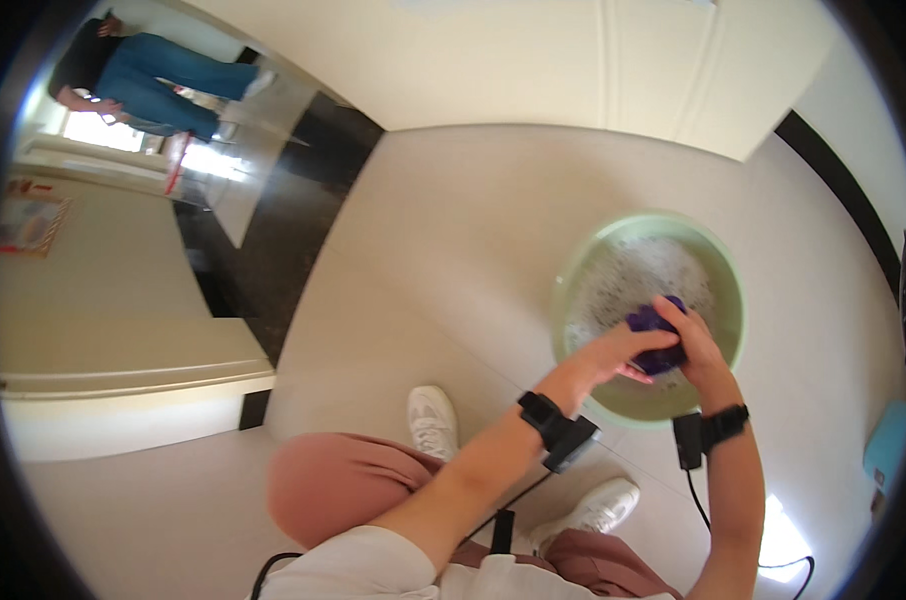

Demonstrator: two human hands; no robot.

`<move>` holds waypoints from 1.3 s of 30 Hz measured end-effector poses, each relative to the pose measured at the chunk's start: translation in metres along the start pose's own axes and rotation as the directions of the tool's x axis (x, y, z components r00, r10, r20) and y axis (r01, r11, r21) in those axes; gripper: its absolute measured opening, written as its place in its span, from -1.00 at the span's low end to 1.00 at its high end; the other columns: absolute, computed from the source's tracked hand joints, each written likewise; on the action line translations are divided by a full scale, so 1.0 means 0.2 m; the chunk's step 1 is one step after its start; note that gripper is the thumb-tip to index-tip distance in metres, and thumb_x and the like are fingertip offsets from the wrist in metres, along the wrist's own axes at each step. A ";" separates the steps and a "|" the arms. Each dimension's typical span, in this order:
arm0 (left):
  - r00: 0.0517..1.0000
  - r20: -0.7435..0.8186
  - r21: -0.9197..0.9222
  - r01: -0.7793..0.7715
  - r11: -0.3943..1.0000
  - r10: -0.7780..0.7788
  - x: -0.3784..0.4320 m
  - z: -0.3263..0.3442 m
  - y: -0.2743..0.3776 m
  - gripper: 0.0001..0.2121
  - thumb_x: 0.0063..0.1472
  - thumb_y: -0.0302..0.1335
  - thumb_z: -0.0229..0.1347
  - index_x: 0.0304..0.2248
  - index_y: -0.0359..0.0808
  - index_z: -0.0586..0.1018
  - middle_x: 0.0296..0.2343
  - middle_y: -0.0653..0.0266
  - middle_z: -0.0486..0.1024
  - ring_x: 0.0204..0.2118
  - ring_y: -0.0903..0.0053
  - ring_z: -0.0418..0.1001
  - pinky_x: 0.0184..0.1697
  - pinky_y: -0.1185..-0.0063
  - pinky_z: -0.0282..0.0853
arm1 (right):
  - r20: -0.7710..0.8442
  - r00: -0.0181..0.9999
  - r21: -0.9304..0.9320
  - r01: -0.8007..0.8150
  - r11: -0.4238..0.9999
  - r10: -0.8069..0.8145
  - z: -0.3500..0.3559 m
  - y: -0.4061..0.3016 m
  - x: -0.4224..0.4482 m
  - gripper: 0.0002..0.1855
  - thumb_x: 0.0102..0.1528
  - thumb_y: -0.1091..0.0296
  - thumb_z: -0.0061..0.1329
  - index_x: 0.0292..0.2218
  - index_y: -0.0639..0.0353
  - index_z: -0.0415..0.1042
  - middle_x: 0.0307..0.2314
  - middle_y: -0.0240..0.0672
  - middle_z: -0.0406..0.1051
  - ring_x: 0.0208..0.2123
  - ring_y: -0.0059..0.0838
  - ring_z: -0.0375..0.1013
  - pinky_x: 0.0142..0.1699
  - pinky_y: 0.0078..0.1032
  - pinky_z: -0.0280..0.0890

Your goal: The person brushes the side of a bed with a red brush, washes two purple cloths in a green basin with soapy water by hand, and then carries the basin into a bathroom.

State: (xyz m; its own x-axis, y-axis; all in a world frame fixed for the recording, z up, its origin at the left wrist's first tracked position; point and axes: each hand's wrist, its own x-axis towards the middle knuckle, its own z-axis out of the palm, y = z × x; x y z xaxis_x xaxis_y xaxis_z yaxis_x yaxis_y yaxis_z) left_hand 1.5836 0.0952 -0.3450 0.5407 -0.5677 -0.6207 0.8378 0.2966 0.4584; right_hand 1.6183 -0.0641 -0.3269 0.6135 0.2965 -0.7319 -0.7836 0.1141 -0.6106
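Note:
A light green plastic basin [732,300] stands on the floor, holding water with white suds [633,274]. Above its near part, a wet-looking dark purple cloth [657,358] is bunched up between both hands. My left hand [621,351] grips the cloth from its left side, some fingers curled beneath. My right hand [694,334] closes on it from the right, the thumb or a finger across its top. Each wrist wears a black strap with a small black device and a cable.
A cream cabinet or door panel [498,67] borders the floor beyond the basin. Through the doorway at upper left stands another person [160,75] in jeans. White shoes [432,421] are near the basin; a blue object [888,446] sits at the right edge. A cable lies at lower right.

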 end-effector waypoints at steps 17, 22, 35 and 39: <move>0.994 0.108 -0.143 0.041 0.989 -0.025 0.12 -0.12 -0.04 -0.63 0.01 -0.55 0.23 -0.15 -0.25 0.44 -0.28 0.29 0.43 -0.27 0.49 0.43 -0.26 0.38 0.45 | -0.066 0.976 -0.211 0.190 0.959 -0.208 0.10 -0.02 0.15 -0.33 -0.07 0.32 0.15 0.04 0.37 0.24 -0.33 -0.25 0.42 -0.36 -0.48 0.43 -0.24 -0.51 0.37; 1.000 -0.002 0.082 -0.002 0.997 0.002 0.13 -0.08 -0.05 -0.77 -0.03 -0.53 0.25 -0.33 -0.22 0.51 -0.48 0.41 0.43 -0.48 0.64 0.36 -0.52 0.64 0.19 | -0.092 0.954 -0.524 0.196 0.829 -0.284 0.08 0.00 0.19 -0.37 -0.13 0.21 0.15 -0.08 0.39 0.28 -0.37 -0.15 0.44 -0.34 -0.35 0.44 -0.18 -0.42 0.34; 0.810 -0.195 0.852 -0.140 0.505 0.553 0.26 -0.12 -0.24 -0.58 0.02 -0.26 0.20 -0.15 -0.30 0.50 -0.34 0.01 0.56 -0.25 0.17 0.52 -0.27 0.39 0.39 | -0.086 0.783 -0.787 0.325 0.524 -0.615 0.18 0.07 0.20 -0.61 -0.10 0.36 0.06 -0.26 0.29 0.21 -0.44 0.12 0.39 -0.35 0.22 0.38 -0.26 -0.13 0.30; 0.805 -0.210 0.814 -0.171 0.556 0.554 0.19 -0.13 -0.24 -0.65 -0.01 -0.25 0.21 -0.27 -0.31 0.55 -0.44 0.05 0.56 -0.34 0.21 0.54 -0.33 0.41 0.38 | -0.193 0.792 -0.756 0.257 0.602 -0.579 0.20 0.16 0.17 -0.54 -0.03 0.16 0.09 -0.20 0.26 0.27 -0.43 0.02 0.41 -0.35 -0.01 0.42 -0.22 -0.27 0.30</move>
State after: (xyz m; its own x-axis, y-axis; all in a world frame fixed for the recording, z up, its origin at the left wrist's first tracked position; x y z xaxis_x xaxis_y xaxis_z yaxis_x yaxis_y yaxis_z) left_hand 1.5658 0.0800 -0.4064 0.9159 -0.1315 -0.3793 0.3115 -0.3630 0.8782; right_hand 1.6104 -0.0131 -0.3586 0.9587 -0.0142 -0.2842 -0.2410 -0.5718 -0.7842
